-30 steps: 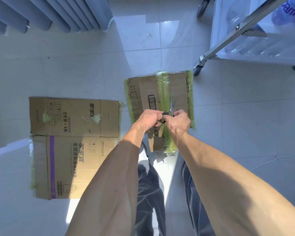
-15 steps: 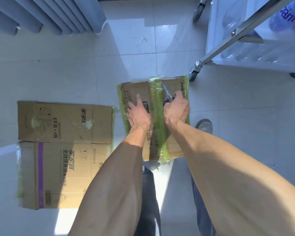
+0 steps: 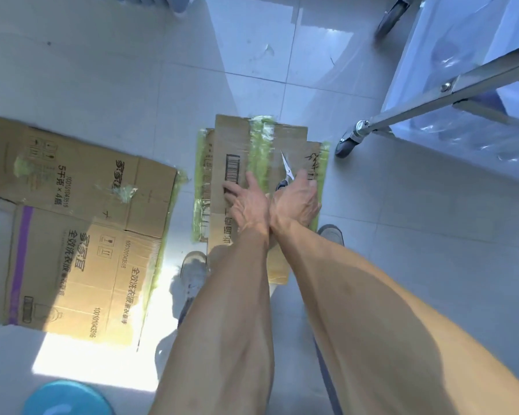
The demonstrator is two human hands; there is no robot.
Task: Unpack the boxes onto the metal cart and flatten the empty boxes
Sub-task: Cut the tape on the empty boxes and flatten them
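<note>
As sunlight falls across the tiled floor, a person's left hand presses flat, fingers straight, on a flattened cardboard box banded with green tape, while the right hand grips scissors over it. Two flattened boxes lie well to the left; the metal cart stands near on the right.

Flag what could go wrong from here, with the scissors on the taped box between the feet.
1. The left hand lies flat on the box close beside the scissors held by the right hand; a slip could nick its fingers.
2. The blade points away along the green tape; a hard push might drive it deep into the box.
3. The flattened boxes on the glossy floor beside the feet could slide if stepped on.
</note>
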